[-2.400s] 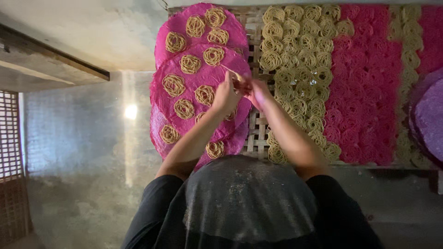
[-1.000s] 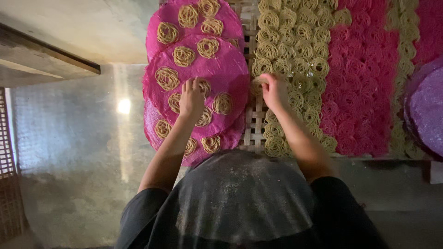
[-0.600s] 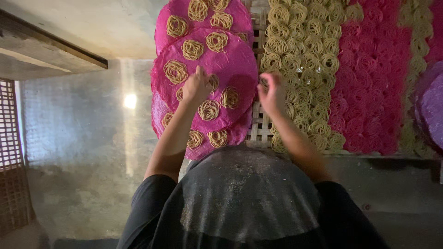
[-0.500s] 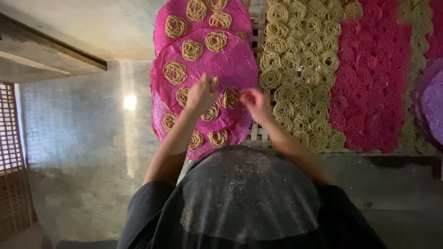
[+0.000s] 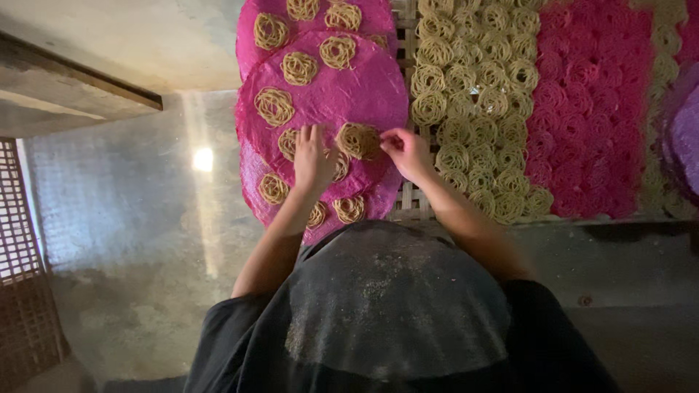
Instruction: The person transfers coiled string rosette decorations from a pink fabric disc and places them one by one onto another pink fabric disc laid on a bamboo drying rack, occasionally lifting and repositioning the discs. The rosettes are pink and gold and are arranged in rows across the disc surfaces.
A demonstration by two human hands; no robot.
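A pale noodle nest (image 5: 358, 140) is pinched at its edge by the right hand (image 5: 405, 151) on the top pink round mat (image 5: 364, 87), while the mat is pressed by the flat, spread left hand (image 5: 313, 156). The nest is best lifted whole (it looks fragile), with the mat kept steady.

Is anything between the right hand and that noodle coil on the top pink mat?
Nothing visible does. The right hand already has its fingertips at the edge of the noodle coil on the top pink mat. The left hand lies flat on the mat just to the coil's other side, not across it.
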